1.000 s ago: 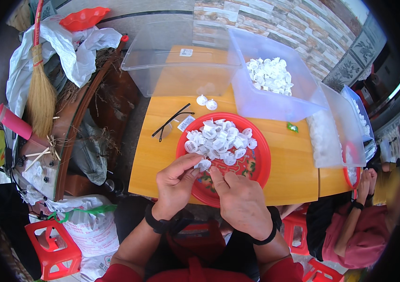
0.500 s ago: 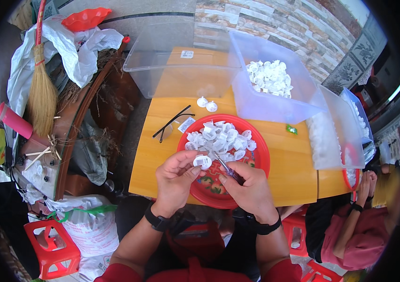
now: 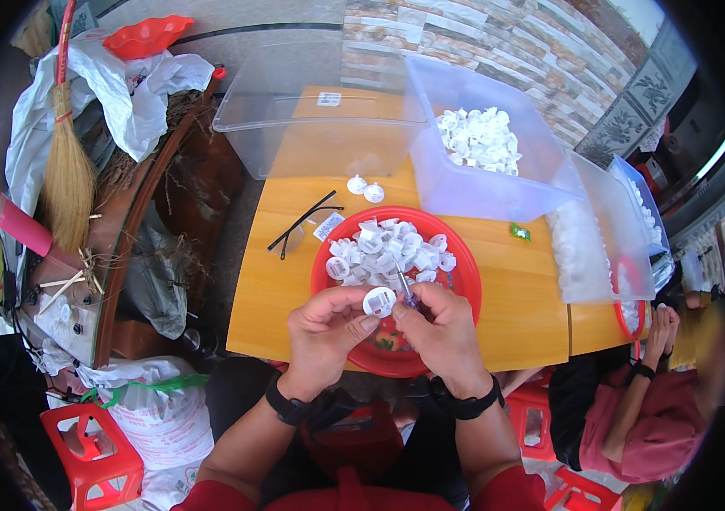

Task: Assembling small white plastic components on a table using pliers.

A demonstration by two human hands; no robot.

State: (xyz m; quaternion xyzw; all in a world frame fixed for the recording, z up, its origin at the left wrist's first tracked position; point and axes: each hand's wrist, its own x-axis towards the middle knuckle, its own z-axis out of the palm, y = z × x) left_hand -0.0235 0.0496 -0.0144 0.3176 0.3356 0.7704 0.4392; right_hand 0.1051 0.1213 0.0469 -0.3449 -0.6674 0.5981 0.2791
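Note:
My left hand (image 3: 320, 336) pinches a round white plastic part (image 3: 379, 301) between thumb and fingers, its recessed face turned up. In my right hand (image 3: 448, 339) is a slim screwdriver-like tool (image 3: 410, 298) with a dark purple handle. Its metal shaft points away from me, past the part; fingers hide most of the handle. The right fingertips are close against the part's edge, but I cannot tell whether they touch it. Both hands are over the near side of a red round tray (image 3: 473, 298), where a heap of white plastic parts (image 3: 392, 247) lies.
A translucent bin (image 3: 482, 200) with more white parts stands behind the tray, beside a clear bin (image 3: 320, 149). Glasses (image 3: 303, 226), two white parts (image 3: 365, 189) and a green packet (image 3: 519, 232) lie on the yellow table (image 3: 269, 298). Another person (image 3: 644, 417) sits at right.
The tool has swung from pointing at the part to pointing away from me. My right fingers have come up close to the part, which now sits slightly further right.

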